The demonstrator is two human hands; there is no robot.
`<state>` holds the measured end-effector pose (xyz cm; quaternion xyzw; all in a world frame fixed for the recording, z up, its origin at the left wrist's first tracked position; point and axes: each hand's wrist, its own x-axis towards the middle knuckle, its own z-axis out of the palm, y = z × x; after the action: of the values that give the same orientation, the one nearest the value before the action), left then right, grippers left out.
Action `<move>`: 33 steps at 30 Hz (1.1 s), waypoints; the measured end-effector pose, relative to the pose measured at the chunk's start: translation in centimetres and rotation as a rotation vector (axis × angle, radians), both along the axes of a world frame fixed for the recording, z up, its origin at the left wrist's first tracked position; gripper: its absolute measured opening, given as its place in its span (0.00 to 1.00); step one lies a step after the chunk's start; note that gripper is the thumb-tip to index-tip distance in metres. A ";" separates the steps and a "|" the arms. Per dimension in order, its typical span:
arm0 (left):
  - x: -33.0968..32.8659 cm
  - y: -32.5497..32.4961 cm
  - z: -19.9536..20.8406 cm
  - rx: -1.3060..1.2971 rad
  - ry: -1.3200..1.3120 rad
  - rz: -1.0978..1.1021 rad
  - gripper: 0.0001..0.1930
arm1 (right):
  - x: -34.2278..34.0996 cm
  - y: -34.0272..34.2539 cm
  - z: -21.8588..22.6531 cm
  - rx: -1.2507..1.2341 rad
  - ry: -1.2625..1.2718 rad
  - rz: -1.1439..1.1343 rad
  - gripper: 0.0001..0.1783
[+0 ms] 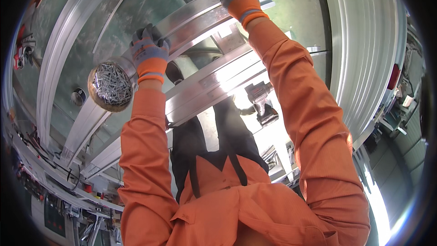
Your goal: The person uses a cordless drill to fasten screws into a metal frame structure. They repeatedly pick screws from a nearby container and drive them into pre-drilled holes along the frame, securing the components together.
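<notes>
A shiny metal profile (193,23) slants across the upper middle, its right end higher in the picture. My left hand (149,53), in a grey and orange work glove with dark fingertips, is closed over the profile's left part. Near the other end, my right hand (240,1) wears a matching glove and grips the far edge, its fingers curled and partly hidden. Beside my left hand stands a round bowl (92,92) heaped with screws or nails (110,84); which of the two I cannot tell.
A second metal profile (214,82) runs crosswise nearer my body. Closer still lies a cordless drill (259,95). A stack of long metal profiles (364,41) curves along the right, and more long profiles (57,59) lie at the left. A small round object (78,96) sits left of the bowl.
</notes>
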<state>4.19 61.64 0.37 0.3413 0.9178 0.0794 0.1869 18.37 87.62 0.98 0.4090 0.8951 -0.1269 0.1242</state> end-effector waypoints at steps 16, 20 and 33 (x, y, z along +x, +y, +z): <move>6.5 -5.5 -1.7 0.453 -0.184 0.051 0.11 | 9.2 -9.9 -0.4 -0.657 0.809 -0.446 0.09; 6.9 -4.4 -2.2 0.334 -0.052 -0.082 0.09 | 5.9 -9.1 -0.4 -0.288 0.552 -0.072 0.09; 7.7 -5.0 -2.0 0.205 -0.120 -0.082 0.06 | 5.9 -9.4 -1.5 -0.389 0.470 -0.136 0.13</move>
<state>11.88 56.62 -1.61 0.3904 0.8773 0.1853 0.2087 24.28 78.17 -0.51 0.3962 0.8287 -0.3949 -0.0189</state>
